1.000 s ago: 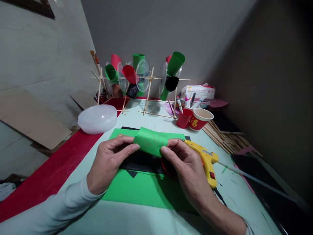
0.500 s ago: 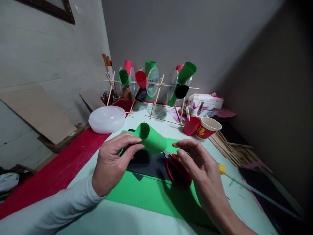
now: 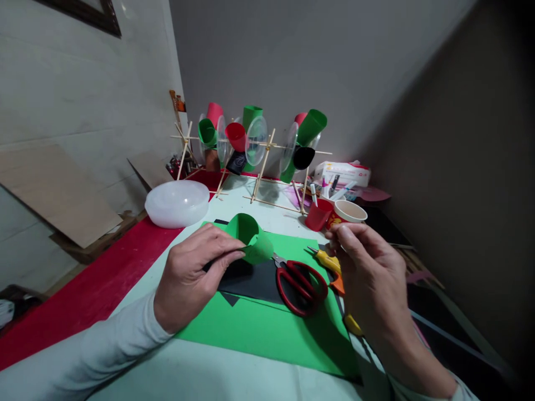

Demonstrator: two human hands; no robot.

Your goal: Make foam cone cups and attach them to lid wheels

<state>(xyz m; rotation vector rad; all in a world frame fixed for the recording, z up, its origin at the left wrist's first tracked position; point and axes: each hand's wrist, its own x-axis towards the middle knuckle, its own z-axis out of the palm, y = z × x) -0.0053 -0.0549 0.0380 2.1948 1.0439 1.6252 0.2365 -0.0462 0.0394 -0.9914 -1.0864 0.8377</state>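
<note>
Between its thumb and fingers, my left hand (image 3: 200, 273) pinches the edge of a rolled green paper tube (image 3: 261, 248), whose open end faces up and away. Beneath the tube are a black sheet (image 3: 246, 287) and a large green sheet (image 3: 267, 334) on the table. Scissors with red handles (image 3: 303, 287) lie on those sheets, blades partly hidden by the tube. My right hand (image 3: 371, 273) is raised on the right, thumb and fingertips pressed together; whatever is between them cannot be made out. Beside it lies a yellow glue gun (image 3: 328, 260) with an orange trigger, partly covered by the hand.
At the back, a stick frame (image 3: 263, 167) carries clear discs and coloured paper tubes. A translucent white bowl (image 3: 178, 203) stands left. A red cup (image 3: 318, 216), a paper cup (image 3: 350, 210), pens and a tissue pack (image 3: 343, 174) stand back right.
My right hand has moved right and up, away from the tube and scissors, and its fingers have closed together. The green tube has turned slightly in my left hand. The glue gun has come into view.
</note>
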